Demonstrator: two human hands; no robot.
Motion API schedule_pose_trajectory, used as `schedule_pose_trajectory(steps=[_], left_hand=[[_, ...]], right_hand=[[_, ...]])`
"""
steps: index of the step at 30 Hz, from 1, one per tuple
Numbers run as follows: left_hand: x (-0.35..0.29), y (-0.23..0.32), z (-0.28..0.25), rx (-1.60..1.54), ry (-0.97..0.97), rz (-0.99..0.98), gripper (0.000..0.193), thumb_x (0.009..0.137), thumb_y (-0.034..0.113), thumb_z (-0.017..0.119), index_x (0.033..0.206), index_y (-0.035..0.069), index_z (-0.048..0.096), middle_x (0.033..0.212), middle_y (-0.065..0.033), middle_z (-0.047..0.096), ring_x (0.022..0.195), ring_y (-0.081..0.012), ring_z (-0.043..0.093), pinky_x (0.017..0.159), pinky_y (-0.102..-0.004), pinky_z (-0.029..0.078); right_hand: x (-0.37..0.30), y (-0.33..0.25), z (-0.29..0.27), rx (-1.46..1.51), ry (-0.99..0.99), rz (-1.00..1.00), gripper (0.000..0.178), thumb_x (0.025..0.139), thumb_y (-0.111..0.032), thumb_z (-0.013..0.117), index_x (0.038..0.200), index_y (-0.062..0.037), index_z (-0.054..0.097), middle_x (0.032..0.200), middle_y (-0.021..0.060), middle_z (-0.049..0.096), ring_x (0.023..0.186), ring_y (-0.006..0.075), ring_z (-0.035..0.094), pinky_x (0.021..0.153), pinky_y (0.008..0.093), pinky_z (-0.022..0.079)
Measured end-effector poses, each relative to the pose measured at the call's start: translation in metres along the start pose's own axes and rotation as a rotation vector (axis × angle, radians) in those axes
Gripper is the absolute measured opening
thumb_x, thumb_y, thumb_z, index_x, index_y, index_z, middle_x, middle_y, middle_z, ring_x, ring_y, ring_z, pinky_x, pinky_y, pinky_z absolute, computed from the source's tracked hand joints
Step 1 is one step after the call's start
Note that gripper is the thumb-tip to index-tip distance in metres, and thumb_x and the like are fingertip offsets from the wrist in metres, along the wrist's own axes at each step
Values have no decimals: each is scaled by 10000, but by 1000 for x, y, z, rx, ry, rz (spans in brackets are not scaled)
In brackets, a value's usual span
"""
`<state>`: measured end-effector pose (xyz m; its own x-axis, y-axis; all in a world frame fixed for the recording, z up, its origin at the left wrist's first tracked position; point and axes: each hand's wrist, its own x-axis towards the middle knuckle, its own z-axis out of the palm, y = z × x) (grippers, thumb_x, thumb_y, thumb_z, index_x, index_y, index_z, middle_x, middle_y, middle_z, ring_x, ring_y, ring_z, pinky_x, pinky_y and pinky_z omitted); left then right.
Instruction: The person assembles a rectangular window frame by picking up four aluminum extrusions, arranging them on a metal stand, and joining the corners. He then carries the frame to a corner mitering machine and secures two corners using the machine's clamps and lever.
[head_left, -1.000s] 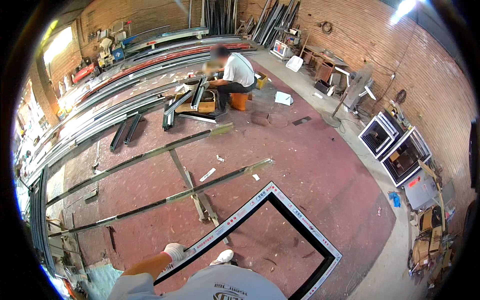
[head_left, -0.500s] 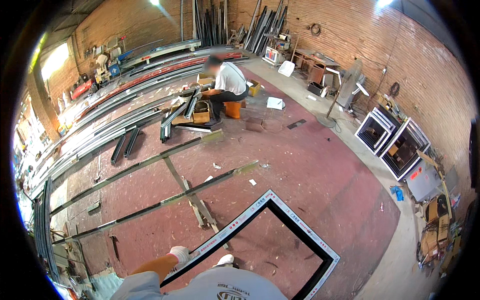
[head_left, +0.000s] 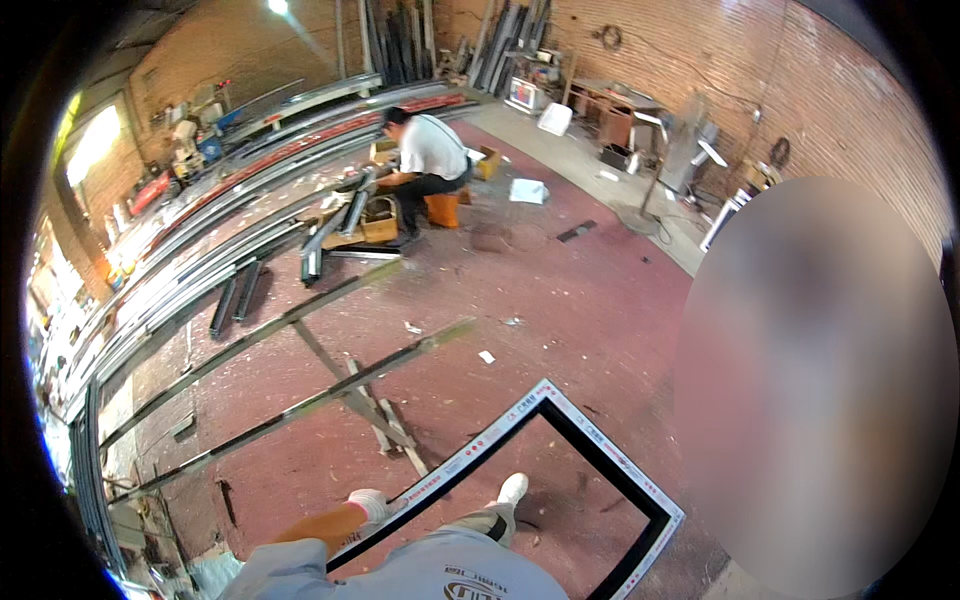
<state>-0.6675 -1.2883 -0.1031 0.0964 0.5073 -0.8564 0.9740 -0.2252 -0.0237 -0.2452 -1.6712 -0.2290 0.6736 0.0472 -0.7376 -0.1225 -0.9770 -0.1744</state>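
Note:
A large rectangular window frame (head_left: 612, 450), black inside with white printed film along its outer edges, is held at my body over the floor. On its left bar rests my left hand (head_left: 371, 504), in a whitish work glove with the fingers closed round the bar. The frame's near left corner is hidden by my grey shirt and arm. My right hand is not in view. Through the frame opening shows my white shoe (head_left: 514, 488).
Long metal rails (head_left: 345, 395) form a low rack at left. Beyond, a person (head_left: 432, 150) sits on an orange stool (head_left: 442, 210) among boxes and profiles. A standing fan (head_left: 690, 135) is near the brick wall. A large blurred patch covers the right side.
My foot has come forward inside the frame opening. The room has shifted left in the picture, and a blurred patch now covers the right side. My left hand keeps its grip.

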Motion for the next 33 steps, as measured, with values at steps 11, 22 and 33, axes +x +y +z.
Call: schedule_pose_trajectory(steps=[11,22,33], left_hand=[[122,176,-98,165,71,-61,932,976,754,187,1177,43,754,1171,-235,719,1173,-381,667,1020,-470,498],[189,467,-268,208,70,72,990,896,871,248,903,49,800,832,-144,764,1011,-303,739,961,-419,533],[216,746,-355,487,243,155,917,960,787,196,1115,87,768,1099,-233,732,1156,-390,664,979,-478,494]], right_hand=[[87,101,-102,-151,-45,419,943,984,-772,197,1261,-12,680,1198,231,709,1136,382,681,979,490,501],[135,-29,-298,137,47,524,944,932,-794,389,1328,28,629,1366,294,599,1339,405,538,1119,461,428],[330,-25,-379,320,-334,675,1042,960,-770,12,1356,-40,642,1375,241,620,1397,421,480,1171,504,354]])
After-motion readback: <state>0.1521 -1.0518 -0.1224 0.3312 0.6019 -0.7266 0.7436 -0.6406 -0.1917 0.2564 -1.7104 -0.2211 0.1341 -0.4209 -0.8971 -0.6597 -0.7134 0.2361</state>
